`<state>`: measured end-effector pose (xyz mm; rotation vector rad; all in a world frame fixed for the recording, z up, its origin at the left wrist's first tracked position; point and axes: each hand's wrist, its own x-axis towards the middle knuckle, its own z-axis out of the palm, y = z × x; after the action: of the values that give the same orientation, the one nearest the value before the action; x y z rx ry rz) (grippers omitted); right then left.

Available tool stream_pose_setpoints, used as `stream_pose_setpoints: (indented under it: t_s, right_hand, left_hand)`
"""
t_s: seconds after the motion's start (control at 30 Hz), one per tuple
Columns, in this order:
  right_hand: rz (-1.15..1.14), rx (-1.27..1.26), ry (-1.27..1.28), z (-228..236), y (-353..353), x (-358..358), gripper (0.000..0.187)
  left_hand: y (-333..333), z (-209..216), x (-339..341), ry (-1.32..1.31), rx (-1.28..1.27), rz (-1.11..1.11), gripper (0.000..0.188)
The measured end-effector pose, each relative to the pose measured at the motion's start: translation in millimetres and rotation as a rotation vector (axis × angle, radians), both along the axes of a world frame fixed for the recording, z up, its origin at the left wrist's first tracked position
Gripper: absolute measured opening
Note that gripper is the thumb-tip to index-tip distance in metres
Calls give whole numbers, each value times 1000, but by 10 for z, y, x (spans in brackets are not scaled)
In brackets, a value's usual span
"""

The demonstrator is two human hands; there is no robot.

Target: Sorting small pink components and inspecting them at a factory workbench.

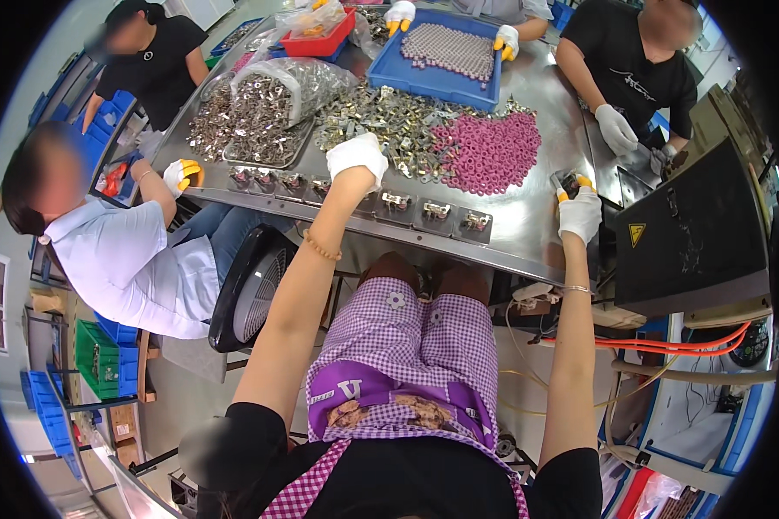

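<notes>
My left hand (357,159), in a white glove, is at the near edge of a heap of small metal parts (389,125). Its fingers bend away under the glove's back, so what they touch is hidden. At the table's right edge my right hand (581,213), gloved in white with yellow fingertips, is closed round a small dark block with metal on it (566,182). Along the table's front edge runs a row of square dark fixtures (435,216) bearing small metal assemblies. Pink ring-shaped parts (489,151) lie heaped between my hands.
A clear bag of metal parts (268,99) spills onto a tray at the left. Beyond the heaps, a co-worker's gloved hands hold a blue tray (433,82) of small round pieces. A black machine box (697,225) stands at right. Other co-workers sit at left and far right.
</notes>
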<state>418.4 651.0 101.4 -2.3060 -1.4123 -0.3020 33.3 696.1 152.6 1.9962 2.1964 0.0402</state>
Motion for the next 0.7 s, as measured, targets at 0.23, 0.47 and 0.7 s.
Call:
stream_pose_setpoints:
  t_s: [0.23,0.47,0.7]
  right_hand:
    - [0,1,15,26,-59,48,39]
    - [-2,31,19,94,-79,-55,39]
    - [-18,42,4,-24,-51,-24,35]
  left_hand:
    - [-335,164,-701,-320,424,144,29]
    - [-372,-61,-1851,-445,704,425,34]
    - [-366,-81,-2158,-583,732,294,33]
